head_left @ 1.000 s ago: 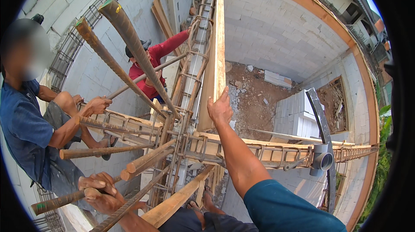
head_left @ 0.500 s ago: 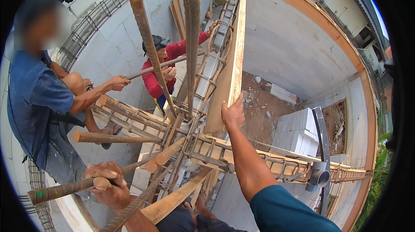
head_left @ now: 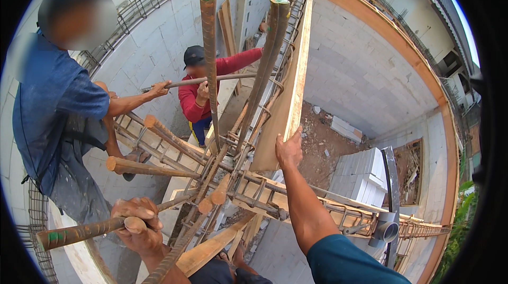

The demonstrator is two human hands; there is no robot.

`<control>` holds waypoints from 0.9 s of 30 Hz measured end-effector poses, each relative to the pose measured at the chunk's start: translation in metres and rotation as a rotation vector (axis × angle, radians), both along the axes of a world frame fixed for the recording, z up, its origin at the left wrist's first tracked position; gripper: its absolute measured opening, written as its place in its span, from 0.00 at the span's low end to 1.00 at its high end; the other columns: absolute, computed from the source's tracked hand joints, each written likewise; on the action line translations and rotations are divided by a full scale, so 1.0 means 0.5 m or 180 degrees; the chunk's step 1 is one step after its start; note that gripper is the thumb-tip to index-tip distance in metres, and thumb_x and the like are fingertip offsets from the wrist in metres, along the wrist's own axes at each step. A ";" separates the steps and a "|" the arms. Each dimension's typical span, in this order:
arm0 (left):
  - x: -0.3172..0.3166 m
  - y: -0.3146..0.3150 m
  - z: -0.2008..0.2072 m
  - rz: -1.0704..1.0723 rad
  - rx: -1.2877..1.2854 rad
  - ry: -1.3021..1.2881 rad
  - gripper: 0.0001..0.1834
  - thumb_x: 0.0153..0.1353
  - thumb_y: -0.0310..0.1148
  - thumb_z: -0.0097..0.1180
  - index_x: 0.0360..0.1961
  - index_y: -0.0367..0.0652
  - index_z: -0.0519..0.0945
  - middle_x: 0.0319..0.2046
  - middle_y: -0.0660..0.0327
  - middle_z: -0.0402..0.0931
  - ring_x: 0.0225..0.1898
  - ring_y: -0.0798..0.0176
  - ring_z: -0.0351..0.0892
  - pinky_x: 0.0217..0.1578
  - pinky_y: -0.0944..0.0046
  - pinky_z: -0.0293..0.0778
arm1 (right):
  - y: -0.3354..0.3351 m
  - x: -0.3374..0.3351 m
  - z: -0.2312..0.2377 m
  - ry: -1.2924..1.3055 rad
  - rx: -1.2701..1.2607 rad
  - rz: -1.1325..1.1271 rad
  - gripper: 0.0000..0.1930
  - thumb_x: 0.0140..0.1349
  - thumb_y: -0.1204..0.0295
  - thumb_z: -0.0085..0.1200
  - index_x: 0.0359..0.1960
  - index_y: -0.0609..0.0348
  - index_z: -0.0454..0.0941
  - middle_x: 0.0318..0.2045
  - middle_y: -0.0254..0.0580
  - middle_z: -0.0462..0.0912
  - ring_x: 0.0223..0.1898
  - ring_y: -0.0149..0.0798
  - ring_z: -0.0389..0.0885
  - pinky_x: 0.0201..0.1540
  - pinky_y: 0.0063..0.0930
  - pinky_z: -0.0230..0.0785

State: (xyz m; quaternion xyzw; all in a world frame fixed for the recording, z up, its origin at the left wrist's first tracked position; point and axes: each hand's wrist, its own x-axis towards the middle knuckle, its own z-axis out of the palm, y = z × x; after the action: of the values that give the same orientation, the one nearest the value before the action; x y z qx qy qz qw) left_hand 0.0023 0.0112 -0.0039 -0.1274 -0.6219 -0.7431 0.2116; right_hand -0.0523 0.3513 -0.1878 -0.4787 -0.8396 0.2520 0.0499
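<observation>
L hand: clenched rnd rebar, same as bef. R hand: grasping board edge, hold unchanged. View shifted only; board prob. still steadied.

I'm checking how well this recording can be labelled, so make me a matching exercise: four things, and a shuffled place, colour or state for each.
Things:
1. left hand
2. pipe fitting
3. right hand
4. block stack

Descriptions:
A. holding the near end of a wooden board
B. whitish, lower down than both hands
C. wrapped around a rusty bar
D. grey, with a round opening

Pairs: 1-C, 2-D, 3-A, 4-B
</observation>
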 end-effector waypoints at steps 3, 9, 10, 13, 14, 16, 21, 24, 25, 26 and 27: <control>0.001 -0.002 -0.001 -0.0045 0.0000 -0.0016 0.28 0.59 0.57 0.59 0.25 0.39 0.72 0.09 0.67 0.61 0.07 0.74 0.59 0.11 0.72 0.54 | 0.000 0.000 0.003 -0.0003 -0.0017 -0.0012 0.43 0.58 0.53 0.53 0.71 0.52 0.45 0.57 0.57 0.71 0.53 0.61 0.75 0.55 0.51 0.67; 0.001 0.000 0.001 -0.0007 -0.0041 -0.0004 0.28 0.59 0.57 0.58 0.25 0.40 0.72 0.09 0.67 0.61 0.07 0.74 0.58 0.11 0.72 0.54 | 0.001 -0.001 0.001 -0.0026 -0.0006 -0.0008 0.43 0.58 0.53 0.52 0.71 0.52 0.46 0.57 0.57 0.71 0.53 0.62 0.75 0.55 0.51 0.67; 0.001 0.000 0.001 -0.0036 -0.0019 -0.0014 0.28 0.59 0.57 0.58 0.25 0.40 0.72 0.09 0.67 0.61 0.07 0.74 0.58 0.10 0.73 0.54 | 0.001 -0.001 0.001 -0.0024 0.0011 -0.0011 0.43 0.58 0.53 0.52 0.71 0.52 0.46 0.57 0.57 0.71 0.53 0.62 0.75 0.55 0.51 0.67; 0.001 0.000 0.002 -0.0053 -0.0038 0.0009 0.28 0.59 0.58 0.57 0.24 0.40 0.73 0.09 0.67 0.61 0.07 0.74 0.58 0.11 0.73 0.54 | 0.001 -0.001 -0.001 -0.0043 0.0010 0.0005 0.43 0.59 0.53 0.52 0.71 0.53 0.46 0.58 0.57 0.70 0.53 0.62 0.75 0.55 0.51 0.67; 0.002 0.000 0.002 -0.0020 -0.0074 0.0010 0.28 0.59 0.58 0.57 0.24 0.40 0.73 0.09 0.67 0.61 0.07 0.74 0.58 0.11 0.73 0.54 | 0.001 -0.001 -0.001 -0.0036 0.0015 0.0028 0.42 0.59 0.53 0.52 0.71 0.53 0.46 0.58 0.57 0.70 0.53 0.62 0.75 0.56 0.51 0.67; 0.002 0.000 0.000 0.0001 -0.0069 0.0031 0.27 0.59 0.58 0.57 0.25 0.41 0.73 0.09 0.68 0.61 0.07 0.74 0.58 0.11 0.73 0.54 | 0.001 0.000 -0.002 -0.0008 0.0036 0.0028 0.42 0.59 0.53 0.52 0.71 0.53 0.46 0.58 0.56 0.70 0.53 0.62 0.75 0.56 0.51 0.66; 0.003 -0.003 -0.001 -0.0027 -0.0066 -0.0007 0.27 0.60 0.58 0.57 0.25 0.41 0.72 0.09 0.68 0.61 0.07 0.74 0.58 0.11 0.73 0.54 | -0.001 0.001 -0.001 0.0004 0.0048 0.0030 0.42 0.59 0.53 0.52 0.71 0.53 0.46 0.57 0.57 0.70 0.53 0.62 0.74 0.56 0.51 0.66; 0.003 -0.004 0.000 -0.0073 -0.0054 -0.0017 0.27 0.60 0.58 0.57 0.26 0.41 0.72 0.09 0.68 0.61 0.07 0.74 0.58 0.11 0.72 0.54 | -0.002 0.002 0.002 -0.0011 0.0008 0.0019 0.42 0.59 0.53 0.52 0.71 0.53 0.46 0.58 0.57 0.70 0.53 0.62 0.74 0.56 0.51 0.66; 0.003 -0.005 0.000 -0.0114 -0.0024 -0.0009 0.27 0.60 0.58 0.57 0.26 0.41 0.72 0.09 0.67 0.61 0.07 0.74 0.58 0.11 0.72 0.54 | -0.002 0.003 0.004 -0.0007 0.0001 0.0010 0.42 0.59 0.53 0.52 0.71 0.53 0.46 0.58 0.57 0.70 0.53 0.62 0.74 0.56 0.51 0.66; 0.003 -0.005 0.000 -0.0092 -0.0054 -0.0012 0.27 0.60 0.58 0.57 0.26 0.41 0.72 0.09 0.67 0.61 0.07 0.74 0.58 0.12 0.72 0.54 | -0.003 0.003 0.006 -0.0003 -0.0022 0.0023 0.42 0.59 0.53 0.52 0.71 0.53 0.46 0.58 0.57 0.70 0.53 0.62 0.74 0.56 0.51 0.66; 0.003 -0.006 0.000 -0.0097 -0.0055 -0.0004 0.27 0.60 0.58 0.57 0.26 0.41 0.72 0.08 0.67 0.61 0.07 0.74 0.58 0.12 0.72 0.54 | -0.003 0.004 0.007 0.0016 -0.0027 0.0035 0.42 0.60 0.53 0.52 0.71 0.53 0.46 0.58 0.57 0.70 0.53 0.62 0.74 0.57 0.50 0.66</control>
State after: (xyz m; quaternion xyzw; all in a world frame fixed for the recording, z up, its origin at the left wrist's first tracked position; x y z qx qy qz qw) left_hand 0.0036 0.0084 -0.0040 -0.1381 -0.6264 -0.7410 0.1988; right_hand -0.0505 0.3498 -0.1843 -0.4737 -0.8410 0.2570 0.0486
